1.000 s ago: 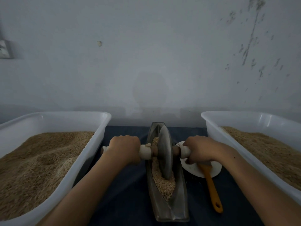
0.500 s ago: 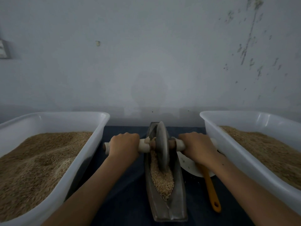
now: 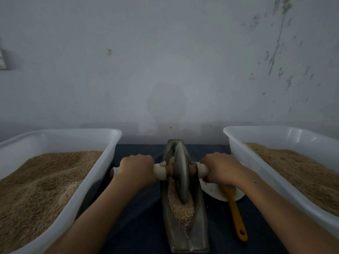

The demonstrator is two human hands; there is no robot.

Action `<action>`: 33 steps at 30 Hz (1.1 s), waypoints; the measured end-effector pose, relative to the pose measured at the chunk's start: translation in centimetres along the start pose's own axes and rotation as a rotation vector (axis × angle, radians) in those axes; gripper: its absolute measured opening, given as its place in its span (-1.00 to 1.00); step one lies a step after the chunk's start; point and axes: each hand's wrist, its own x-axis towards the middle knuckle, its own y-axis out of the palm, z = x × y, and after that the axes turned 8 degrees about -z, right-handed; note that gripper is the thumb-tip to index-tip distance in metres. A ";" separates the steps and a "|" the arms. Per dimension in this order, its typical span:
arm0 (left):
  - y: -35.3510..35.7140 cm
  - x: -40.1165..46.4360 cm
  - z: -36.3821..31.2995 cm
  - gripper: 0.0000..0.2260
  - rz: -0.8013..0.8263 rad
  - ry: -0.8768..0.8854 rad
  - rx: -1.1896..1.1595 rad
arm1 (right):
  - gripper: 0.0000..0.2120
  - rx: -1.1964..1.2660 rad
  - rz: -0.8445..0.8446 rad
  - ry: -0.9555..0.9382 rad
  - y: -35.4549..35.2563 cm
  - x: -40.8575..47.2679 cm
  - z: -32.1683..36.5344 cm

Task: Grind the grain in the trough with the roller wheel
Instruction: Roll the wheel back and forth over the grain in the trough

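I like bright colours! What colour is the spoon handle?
Orange handle, seen best in the head view.

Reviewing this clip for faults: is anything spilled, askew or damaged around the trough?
Nothing stands out. Grain stays inside the trough; the roller wheel stands upright in it, the left hand and right hand gripping its handles.

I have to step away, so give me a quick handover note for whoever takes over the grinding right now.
Left hand grips the left end of the roller's handle; right hand grips the right end.
The roller wheel stands upright in the trough, its rim down in the grain.
The trough lies on the dark cloth between two white tubs, both holding brown grain.
An orange spatula rests on a white plate right of the trough.
Done: grinding under way. Left: the grain near the trough's near end looks whole; keep rolling.
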 end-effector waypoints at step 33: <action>0.6 0.0 -0.5 -0.78 -0.121 -0.012 0.065 | -0.84 -0.006 -0.026 0.034 0.3 0.1 0.0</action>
